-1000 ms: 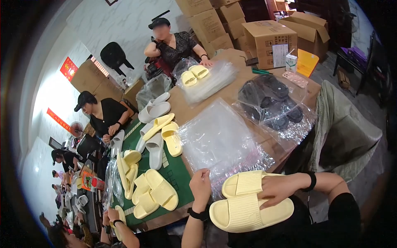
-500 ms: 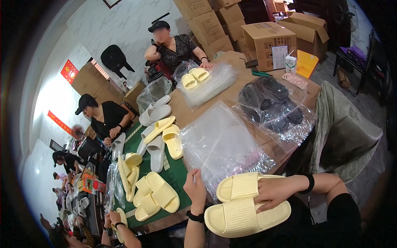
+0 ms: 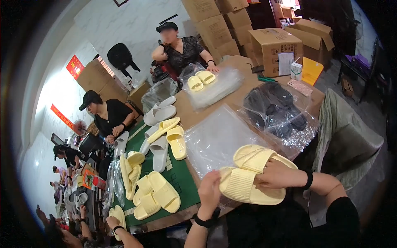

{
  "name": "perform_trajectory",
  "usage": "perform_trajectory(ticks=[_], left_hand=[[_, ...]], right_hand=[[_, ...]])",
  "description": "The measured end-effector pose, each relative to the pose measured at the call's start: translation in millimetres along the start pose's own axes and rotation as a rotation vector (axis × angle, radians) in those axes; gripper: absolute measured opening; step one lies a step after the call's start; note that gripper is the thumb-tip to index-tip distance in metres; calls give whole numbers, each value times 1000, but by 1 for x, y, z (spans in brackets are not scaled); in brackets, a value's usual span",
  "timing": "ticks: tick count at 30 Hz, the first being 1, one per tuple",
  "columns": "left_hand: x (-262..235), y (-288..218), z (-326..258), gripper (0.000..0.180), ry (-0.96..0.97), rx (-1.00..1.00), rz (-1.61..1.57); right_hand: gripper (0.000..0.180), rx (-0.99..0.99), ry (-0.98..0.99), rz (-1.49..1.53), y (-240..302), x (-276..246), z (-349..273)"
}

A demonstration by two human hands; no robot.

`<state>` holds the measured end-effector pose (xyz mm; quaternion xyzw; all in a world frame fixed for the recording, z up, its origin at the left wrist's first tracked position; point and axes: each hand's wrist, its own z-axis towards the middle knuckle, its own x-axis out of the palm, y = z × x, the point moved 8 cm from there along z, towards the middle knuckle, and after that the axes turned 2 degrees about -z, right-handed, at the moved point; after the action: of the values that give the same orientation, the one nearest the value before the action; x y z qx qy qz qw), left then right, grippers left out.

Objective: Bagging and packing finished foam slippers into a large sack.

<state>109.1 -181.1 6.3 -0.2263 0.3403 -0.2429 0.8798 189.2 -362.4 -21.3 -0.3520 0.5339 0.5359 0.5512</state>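
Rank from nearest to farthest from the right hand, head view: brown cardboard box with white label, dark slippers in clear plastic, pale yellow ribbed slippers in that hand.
1. Pale yellow slippers: in the right hand.
2. Dark slippers: straight ahead.
3. Cardboard box: beyond the dark slippers.

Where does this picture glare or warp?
In the head view, light bleaches the left wall, and clear plastic over the dark slippers glints; corners go black; the wall's top edge curves; the yellow slippers at the right hand show clearly.
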Motion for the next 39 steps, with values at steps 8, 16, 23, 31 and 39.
perform_trajectory(ticks=[8,16,23,31,39], left_hand=[[38,-33,-12,15,222,53,43],[60,-51,-15,13,368,-53,-269],[56,-49,-17,15,353,-159,-363],[38,-8,-29,11,50,-383,-437],[22,-19,-4,9,-126,-440,-635]], right_hand=[[28,244,-168,-51,-11,10,22],[32,250,-307,-84,-39,27,81],[30,290,-307,-19,-94,52,149],[36,17,-124,-241,0,60,51],[86,253,-414,-172,13,-78,11]])
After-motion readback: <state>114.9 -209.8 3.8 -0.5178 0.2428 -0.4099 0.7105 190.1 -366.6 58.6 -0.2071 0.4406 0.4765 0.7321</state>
